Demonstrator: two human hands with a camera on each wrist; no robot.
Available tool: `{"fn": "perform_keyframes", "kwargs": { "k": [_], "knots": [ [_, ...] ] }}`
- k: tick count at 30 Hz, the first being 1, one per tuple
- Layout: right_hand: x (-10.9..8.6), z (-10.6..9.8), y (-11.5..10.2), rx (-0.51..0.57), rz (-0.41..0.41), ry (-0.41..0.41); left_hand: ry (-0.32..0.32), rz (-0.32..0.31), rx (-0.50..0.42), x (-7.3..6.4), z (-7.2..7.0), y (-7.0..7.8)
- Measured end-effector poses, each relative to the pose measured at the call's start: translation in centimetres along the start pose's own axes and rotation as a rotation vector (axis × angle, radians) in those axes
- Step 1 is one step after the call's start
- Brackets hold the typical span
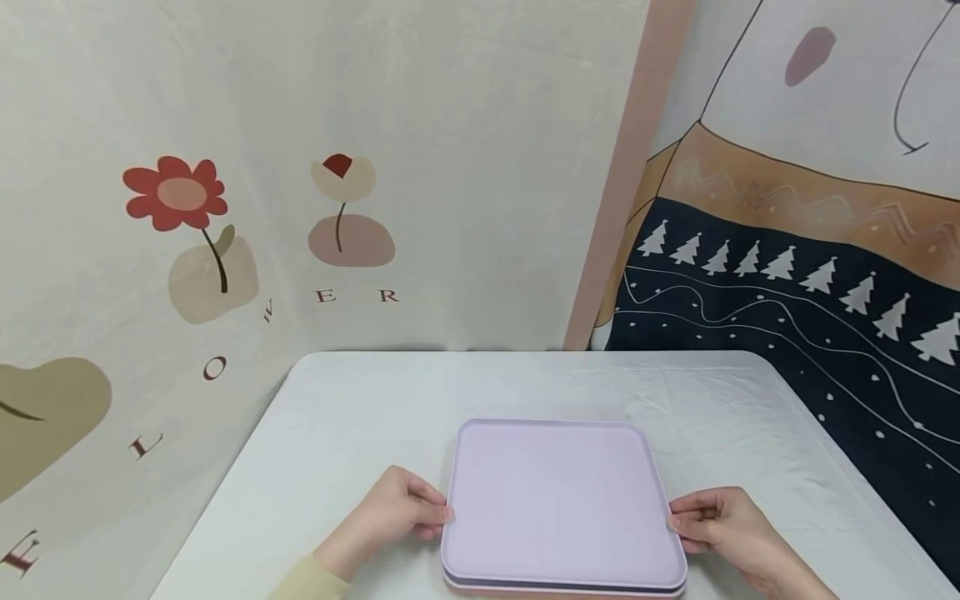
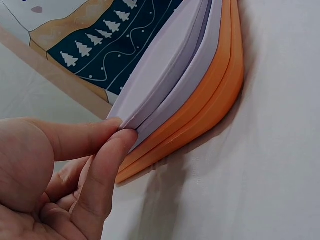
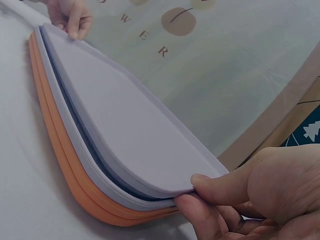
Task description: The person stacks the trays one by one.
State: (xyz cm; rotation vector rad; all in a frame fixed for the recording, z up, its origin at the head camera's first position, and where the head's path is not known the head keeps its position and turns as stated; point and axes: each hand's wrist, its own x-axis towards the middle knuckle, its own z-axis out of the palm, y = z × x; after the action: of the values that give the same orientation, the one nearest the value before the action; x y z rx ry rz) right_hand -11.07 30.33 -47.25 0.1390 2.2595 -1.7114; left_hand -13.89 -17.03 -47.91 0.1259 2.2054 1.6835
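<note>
A lavender tray (image 1: 555, 500) with rounded corners and a raised rim tops a stack on the table. My left hand (image 1: 397, 508) pinches its left edge between thumb and forefinger. At the opposite edge, my right hand (image 1: 723, 529) pinches the rim with thumb and fingers. Directly beneath is a second lavender tray (image 2: 187, 90), and a dark gap shows between the two in the right wrist view. Orange trays (image 3: 65, 165) make up the bottom of the stack. The top tray sits slightly raised over the one below.
The stack rests near the front of a white-covered table (image 1: 360, 408). Behind and to the left hangs a pale cloth (image 1: 480, 167) printed with flowers and letters. A dark patterned cloth (image 1: 750, 300) with white trees borders the right side.
</note>
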Motion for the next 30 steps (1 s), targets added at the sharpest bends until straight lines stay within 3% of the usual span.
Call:
{"fn": "perform_keyframes", "kwargs": {
  "k": [11,20,30],
  "knots": [
    [0.06,0.04,0.26,0.009,0.009,0.000,0.006,0.004,-0.007,-0.47,-0.27,0.25],
    [-0.37,-0.26,0.26,0.010,0.005,-0.041,-0.052,0.027,0.013,-0.82,-0.44,0.49],
    [-0.47,-0.30,0.27,0.007,0.007,-0.066,-0.042,0.022,0.037,-0.97,-0.38,0.31]
  ]
}}
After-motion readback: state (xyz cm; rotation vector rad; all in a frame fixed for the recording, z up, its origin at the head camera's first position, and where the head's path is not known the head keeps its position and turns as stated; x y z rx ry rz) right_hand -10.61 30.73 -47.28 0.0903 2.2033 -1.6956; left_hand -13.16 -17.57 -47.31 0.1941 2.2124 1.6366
